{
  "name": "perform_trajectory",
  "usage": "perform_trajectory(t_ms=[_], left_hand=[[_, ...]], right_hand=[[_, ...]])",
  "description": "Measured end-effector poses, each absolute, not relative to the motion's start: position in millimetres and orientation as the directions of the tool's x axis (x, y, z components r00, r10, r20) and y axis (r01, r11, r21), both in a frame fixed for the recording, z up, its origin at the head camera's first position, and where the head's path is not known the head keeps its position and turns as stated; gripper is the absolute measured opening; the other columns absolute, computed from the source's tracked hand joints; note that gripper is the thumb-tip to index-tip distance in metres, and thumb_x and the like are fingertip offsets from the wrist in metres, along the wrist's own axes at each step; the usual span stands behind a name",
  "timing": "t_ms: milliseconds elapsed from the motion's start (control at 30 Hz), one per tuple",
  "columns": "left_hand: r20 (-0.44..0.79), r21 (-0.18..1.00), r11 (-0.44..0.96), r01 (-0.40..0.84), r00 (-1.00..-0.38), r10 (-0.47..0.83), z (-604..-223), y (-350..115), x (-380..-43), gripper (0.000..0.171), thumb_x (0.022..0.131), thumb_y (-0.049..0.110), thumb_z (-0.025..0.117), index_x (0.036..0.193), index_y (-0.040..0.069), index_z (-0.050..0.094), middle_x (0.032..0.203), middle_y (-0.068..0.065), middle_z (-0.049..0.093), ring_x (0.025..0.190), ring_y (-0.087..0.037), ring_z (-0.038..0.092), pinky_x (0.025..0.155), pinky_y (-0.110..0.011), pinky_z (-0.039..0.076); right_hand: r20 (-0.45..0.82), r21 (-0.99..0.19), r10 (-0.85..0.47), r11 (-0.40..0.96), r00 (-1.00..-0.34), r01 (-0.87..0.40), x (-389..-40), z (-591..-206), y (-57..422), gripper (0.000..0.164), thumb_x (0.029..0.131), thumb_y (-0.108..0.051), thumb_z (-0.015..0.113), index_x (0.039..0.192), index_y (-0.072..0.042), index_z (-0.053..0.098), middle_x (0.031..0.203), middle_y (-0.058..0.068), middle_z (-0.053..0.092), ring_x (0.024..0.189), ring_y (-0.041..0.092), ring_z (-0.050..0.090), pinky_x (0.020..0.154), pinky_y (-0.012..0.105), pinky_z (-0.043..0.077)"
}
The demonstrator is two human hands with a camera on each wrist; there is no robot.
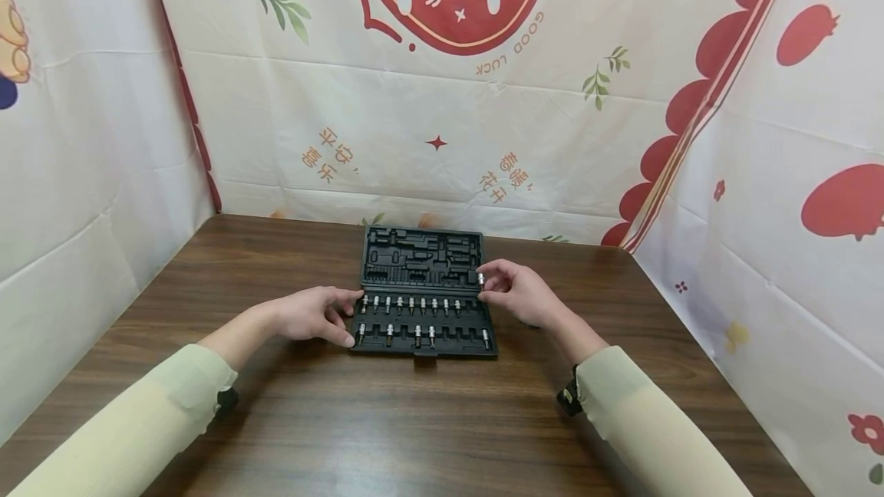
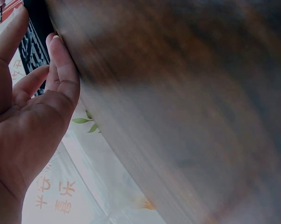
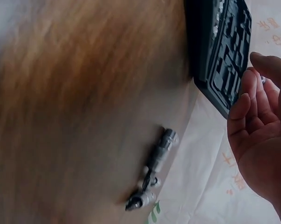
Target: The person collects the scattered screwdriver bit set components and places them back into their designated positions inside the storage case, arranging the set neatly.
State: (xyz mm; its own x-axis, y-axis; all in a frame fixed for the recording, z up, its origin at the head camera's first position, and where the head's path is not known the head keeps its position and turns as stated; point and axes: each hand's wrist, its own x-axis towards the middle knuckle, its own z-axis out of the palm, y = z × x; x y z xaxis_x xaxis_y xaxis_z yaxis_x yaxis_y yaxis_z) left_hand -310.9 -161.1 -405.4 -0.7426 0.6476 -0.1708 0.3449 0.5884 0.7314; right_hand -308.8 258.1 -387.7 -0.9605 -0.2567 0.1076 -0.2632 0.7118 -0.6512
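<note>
A black bit socket case (image 1: 456, 336) lies unfolded on the table, with silver bit sockets standing in two rows in its near half. My left hand (image 1: 314, 314) rests against the case's left edge, thumb at the front corner and index finger farther back. Its fingers are spread along that side in the left wrist view. My right hand (image 1: 521, 294) pinches a small silver bit socket (image 1: 481, 280) between thumb and fingertips, above the case's right edge near the hinge. In the right wrist view that hand (image 3: 261, 126) mostly hides the held piece.
Several loose bit sockets (image 3: 161, 151) lie on the table right of the case, seen in the right wrist view. The far half of the case (image 1: 423, 258) has moulded recesses. A printed cloth (image 1: 428, 113) hangs behind the brown wooden table (image 1: 414, 428).
</note>
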Motion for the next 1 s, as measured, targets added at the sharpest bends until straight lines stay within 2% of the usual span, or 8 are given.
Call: perform_trajectory(t_ms=[500, 1000], left_hand=[[-0.179, 0.73, 0.592, 0.34, -0.742, 0.647, -404, -162, -310, 0.096, 0.095, 0.026, 0.089, 0.169, -0.002, 0.036, 0.145, -0.022, 0.062, 0.108, -0.016, 0.07, 0.094, -0.036, 0.057], [-0.174, 0.732, 0.588, 0.344, -0.74, 0.65, -406, -162, -312, 0.096, 0.094, 0.025, 0.09, 0.169, -0.002, 0.036, 0.144, -0.022, 0.062, 0.107, -0.016, 0.07, 0.092, -0.034, 0.057]], right_hand=[[-0.006, -0.588, -0.328, 0.765, -0.945, -0.262, -309, -403, 248, 0.042, 0.102, -0.016, 0.079, 0.142, -0.008, 0.072, 0.104, 0.0, 0.075, 0.086, 0.014, 0.063, 0.075, 0.031, 0.052], [-0.08, -0.563, -0.299, 0.801, -0.951, -0.205, -308, -401, 239, 0.037, 0.103, -0.016, 0.078, 0.138, -0.009, 0.072, 0.103, 0.001, 0.073, 0.085, 0.015, 0.062, 0.079, 0.033, 0.051]])
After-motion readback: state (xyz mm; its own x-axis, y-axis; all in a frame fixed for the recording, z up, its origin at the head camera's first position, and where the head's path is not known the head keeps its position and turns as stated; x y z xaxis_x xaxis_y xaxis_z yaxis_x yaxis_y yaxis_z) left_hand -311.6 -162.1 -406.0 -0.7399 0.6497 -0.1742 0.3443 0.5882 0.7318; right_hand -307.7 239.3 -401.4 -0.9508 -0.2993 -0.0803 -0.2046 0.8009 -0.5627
